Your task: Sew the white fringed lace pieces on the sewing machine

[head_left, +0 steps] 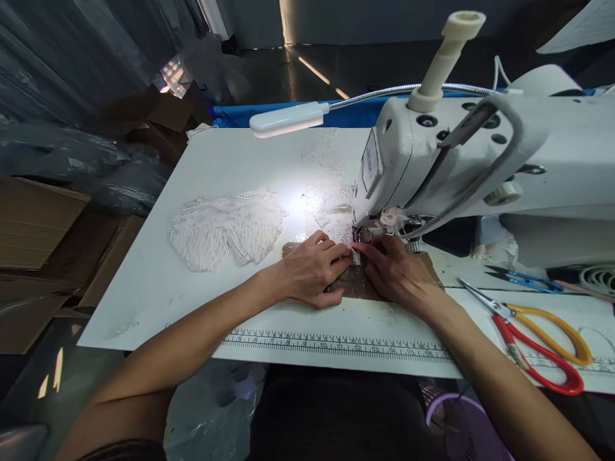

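White lace fabric [336, 221] lies under the needle area of a white sewing machine [391, 153]. My left hand [314, 269] rests left of the presser foot, fingers bent and closed on the lace edge. A small dark object shows under its palm, too hidden to name. Close to the needle, my right hand [396, 269] pinches the lace's near edge between thumb and forefinger. The two hands' fingertips nearly meet. Beneath them is a brown plate [355, 282] on the table. Another lace piece [228, 227] is spread out to the left.
A lamp [288, 120] on a bendable neck shines on the table [144, 301]. Red-and-orange scissors [533, 333] and blue-handled snips [526, 280] lie at right. A printed ruler [331, 344] runs along the front edge. Cardboard boxes [38, 224] stand left, a purple basket [466, 422] below.
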